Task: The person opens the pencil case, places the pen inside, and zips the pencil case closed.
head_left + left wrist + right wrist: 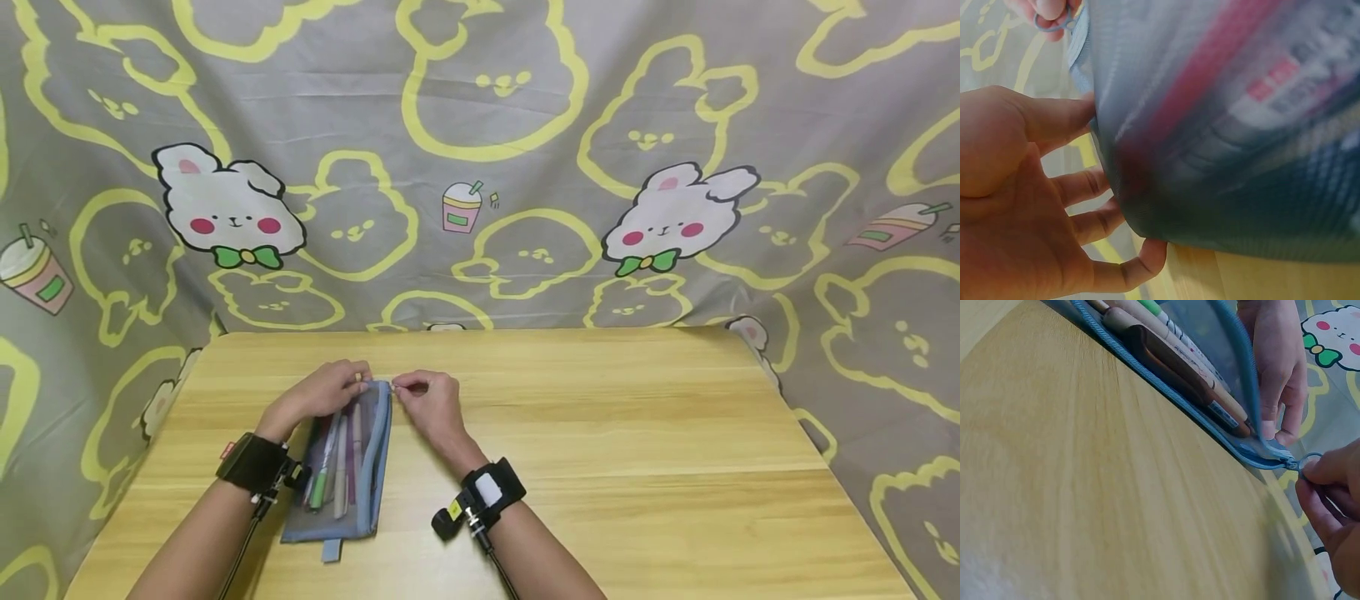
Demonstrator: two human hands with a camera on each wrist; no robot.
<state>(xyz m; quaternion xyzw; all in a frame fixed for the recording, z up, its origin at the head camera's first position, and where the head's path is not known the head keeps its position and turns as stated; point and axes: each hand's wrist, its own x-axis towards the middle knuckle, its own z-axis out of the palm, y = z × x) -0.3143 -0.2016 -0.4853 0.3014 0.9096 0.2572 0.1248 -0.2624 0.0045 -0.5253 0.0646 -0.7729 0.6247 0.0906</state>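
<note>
A blue mesh pencil case lies lengthwise on the left part of the table, several pens and markers inside. In the right wrist view its zipped mouth gapes, and a dark brown slim item shows among the pens. My left hand grips the far end of the case, thumb on one side and fingers at the edge. At the far corner my right hand pinches the ring-shaped zipper pull between thumb and forefinger. The zipper slider sits at that end of the opening.
The wooden table extends to the right of the case. A grey curtain with yellow outlines and cartoon rabbits hangs behind and at both sides. A fabric tab sticks out from the near end of the case.
</note>
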